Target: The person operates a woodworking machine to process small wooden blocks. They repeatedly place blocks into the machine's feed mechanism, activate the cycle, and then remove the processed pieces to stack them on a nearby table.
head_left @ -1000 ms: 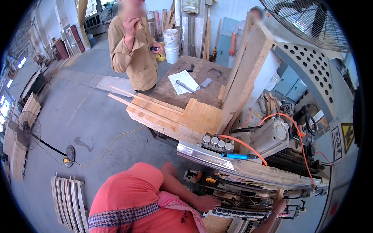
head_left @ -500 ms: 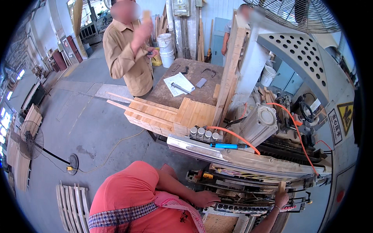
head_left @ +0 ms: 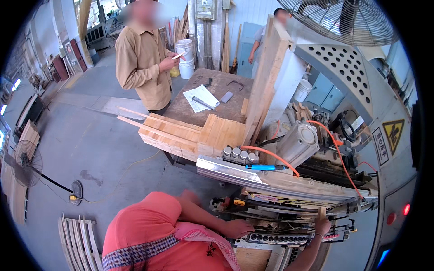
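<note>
My right hand (head_left: 322,225) is closed around the lower end of a short pale wooden piece (head_left: 321,212). The piece stands up from the fingers towards the machine's long beam. Further left, my left hand (head_left: 239,228) lies on the near side of the machine bed (head_left: 289,226), fingers stretched out and nothing visible in them. Just beside it runs a rail with a row of round dark holes (head_left: 275,238). Part of the wooden piece is hidden by my right fingers.
Above the bed crosses a metal beam (head_left: 271,180) with a blue cylinder (head_left: 264,167) and orange hoses (head_left: 275,156). Behind it, stacked wooden blocks (head_left: 221,135) lie by a brown table (head_left: 192,116). A co-worker in a tan shirt (head_left: 140,67) stands there. A standing fan (head_left: 28,162) is at left.
The co-worker's raised hand has come down, and both hands now hold a small pale piece at chest height. My view has shifted slightly; my hands stay nearly in place on the machine.
</note>
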Available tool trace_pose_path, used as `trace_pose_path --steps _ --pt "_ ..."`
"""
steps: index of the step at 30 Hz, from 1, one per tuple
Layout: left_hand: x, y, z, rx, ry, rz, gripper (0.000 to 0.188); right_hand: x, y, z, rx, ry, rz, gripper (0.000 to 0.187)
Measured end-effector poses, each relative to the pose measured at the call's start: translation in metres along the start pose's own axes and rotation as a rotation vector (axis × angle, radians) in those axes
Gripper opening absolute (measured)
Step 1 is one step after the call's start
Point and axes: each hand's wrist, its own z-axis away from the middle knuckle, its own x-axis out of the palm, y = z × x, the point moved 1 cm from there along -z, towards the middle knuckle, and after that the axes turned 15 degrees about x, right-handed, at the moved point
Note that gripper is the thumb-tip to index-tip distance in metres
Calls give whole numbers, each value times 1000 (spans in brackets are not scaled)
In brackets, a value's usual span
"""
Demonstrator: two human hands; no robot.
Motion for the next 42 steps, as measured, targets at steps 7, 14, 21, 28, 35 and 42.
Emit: trace_pose_path --steps 7,14,21,28,35,42 --pt "-2 0 -3 -68 -78 51 39 -8 -6 2 -13 -5 98 47" --pt "6 -1 0 65 123 -84 30 -10 -9 1 -27 -54 120 49" --pt "1 4 0 -26 68 -9 32 -2 0 0 -22 -13 111 46" --pt "6 1 2 -32 63 -14 33 2 0 -1 -35 6 49 44" --pt "-1 6 3 -43 46 11 32 -5 -2 5 -4 -23 29 42" --pt "-19 12 -6 -146 108 126 30 -51 -17 22 91 -69 229 40"
